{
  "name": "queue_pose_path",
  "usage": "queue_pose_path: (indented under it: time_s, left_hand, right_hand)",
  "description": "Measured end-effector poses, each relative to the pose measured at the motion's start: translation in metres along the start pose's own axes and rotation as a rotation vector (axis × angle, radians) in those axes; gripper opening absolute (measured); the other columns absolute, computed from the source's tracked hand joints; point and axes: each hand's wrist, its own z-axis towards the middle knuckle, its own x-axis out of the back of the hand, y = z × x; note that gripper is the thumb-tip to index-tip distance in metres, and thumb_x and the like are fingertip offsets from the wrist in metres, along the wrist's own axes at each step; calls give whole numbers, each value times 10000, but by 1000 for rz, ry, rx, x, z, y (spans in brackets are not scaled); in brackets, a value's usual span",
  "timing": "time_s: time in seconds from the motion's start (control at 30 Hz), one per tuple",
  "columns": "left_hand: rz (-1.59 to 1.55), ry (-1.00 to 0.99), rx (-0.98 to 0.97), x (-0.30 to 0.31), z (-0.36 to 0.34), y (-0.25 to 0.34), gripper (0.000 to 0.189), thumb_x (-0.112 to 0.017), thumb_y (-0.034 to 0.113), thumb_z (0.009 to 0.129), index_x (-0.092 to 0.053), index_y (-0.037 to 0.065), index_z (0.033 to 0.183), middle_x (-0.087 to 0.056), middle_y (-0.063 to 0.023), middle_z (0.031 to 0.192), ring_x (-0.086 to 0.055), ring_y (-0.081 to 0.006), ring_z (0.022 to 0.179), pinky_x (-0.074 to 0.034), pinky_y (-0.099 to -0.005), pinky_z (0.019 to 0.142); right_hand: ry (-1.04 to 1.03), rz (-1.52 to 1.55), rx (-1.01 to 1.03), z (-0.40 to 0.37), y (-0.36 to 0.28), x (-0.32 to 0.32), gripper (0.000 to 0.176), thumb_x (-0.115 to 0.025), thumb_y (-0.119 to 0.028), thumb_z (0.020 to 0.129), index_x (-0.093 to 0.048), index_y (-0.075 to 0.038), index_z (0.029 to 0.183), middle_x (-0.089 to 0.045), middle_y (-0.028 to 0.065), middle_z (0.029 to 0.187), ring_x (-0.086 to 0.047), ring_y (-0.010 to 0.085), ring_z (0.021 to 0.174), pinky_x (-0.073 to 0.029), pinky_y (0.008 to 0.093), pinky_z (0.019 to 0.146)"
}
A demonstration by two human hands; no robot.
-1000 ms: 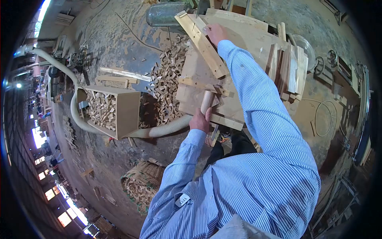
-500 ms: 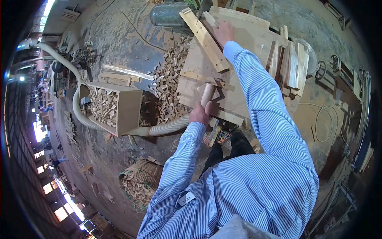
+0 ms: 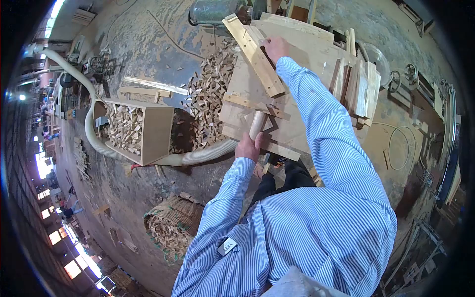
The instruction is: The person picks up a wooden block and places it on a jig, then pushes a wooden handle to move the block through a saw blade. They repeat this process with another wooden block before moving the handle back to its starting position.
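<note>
My left hand (image 3: 248, 147) is wrapped round the near end of a pale wooden cylinder (image 3: 257, 124), which points away over the board tabletop (image 3: 307, 64). The cylinder's far end lies against small wooden strips fixed on the board. Farther out, my right hand (image 3: 277, 48) has its fingers closed on a short pale wood piece (image 3: 256, 33). That piece lies along the right side of a long wooden rail (image 3: 255, 55) with holes in it. My right fingertips are partly hidden.
Stacked wood strips (image 3: 354, 89) lie on the board's right. Many offcuts (image 3: 213, 94) cover the floor to its left, near a motor (image 3: 217, 12). An open box (image 3: 157, 133) of offcuts, a ribbed hose (image 3: 203, 154) and a wicker basket (image 3: 175, 218) stand nearer.
My right hand has drawn back toward me along the rail, with the short wood piece moving along with it. My left hand stays on the cylinder. The view has shifted slightly.
</note>
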Motion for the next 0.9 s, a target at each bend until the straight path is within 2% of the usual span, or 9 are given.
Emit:
queue_pose_path:
  time_s: [0.13,0.27,0.33,0.47,0.53,0.57,0.63,0.9]
  left_hand:
    - [5,12,-5,0,-5,-4,582,-531,598,989,-527,20,1053,-684,-284,820,-672,-496,801,-525,-579,733]
    - [45,-11,19,-1,-5,-12,570,-529,592,993,-524,23,1029,-685,-266,785,-678,-482,770,-531,-570,691]
    - [50,-24,21,-3,-4,-11,567,-528,591,993,-524,25,1022,-684,-262,773,-680,-477,763,-532,-565,678]
    - [53,-22,20,-2,1,-6,550,-537,575,996,-524,25,1021,-683,-262,767,-682,-472,766,-533,-562,679]
    - [53,-27,16,-4,1,-6,546,-541,570,996,-524,25,1027,-684,-261,768,-681,-474,766,-532,-563,684]
    - [62,-19,16,-5,3,-4,543,-542,565,998,-524,24,1038,-685,-259,769,-680,-476,765,-531,-564,686]
    - [74,-12,14,-5,9,-1,540,-544,561,999,-523,24,1049,-685,-257,771,-678,-478,764,-530,-565,689]
    - [43,-21,11,-3,39,27,544,-527,558,1007,-524,18,1071,-681,-272,785,-673,-485,767,-522,-574,700]
  right_hand:
    - [17,31,-18,15,-8,-14,211,-705,-319,883,-802,-132,903,-747,174,957,-701,375,933,-535,472,881]
    - [5,37,-1,28,-13,-23,226,-714,-322,880,-801,-117,915,-747,178,970,-705,369,928,-538,463,879]
    - [14,58,7,37,-9,-28,297,-718,-405,898,-804,-123,937,-762,129,918,-718,322,845,-543,432,838]
    - [-8,45,-1,47,-13,-25,305,-717,-403,898,-803,-116,954,-762,132,915,-720,315,845,-542,431,848]
    - [-23,104,9,46,-12,-22,217,-671,-269,888,-798,-95,919,-742,185,953,-701,382,918,-535,470,865]
    - [-20,102,4,47,-12,-21,217,-671,-269,888,-798,-95,919,-742,185,953,-701,382,918,-535,470,865]
    - [18,49,41,58,-4,-30,315,-709,-404,903,-803,-111,970,-761,134,910,-718,319,852,-542,439,847]
    - [76,10,70,104,9,-33,301,-714,-406,898,-804,-124,954,-759,129,889,-715,328,849,-541,445,843]
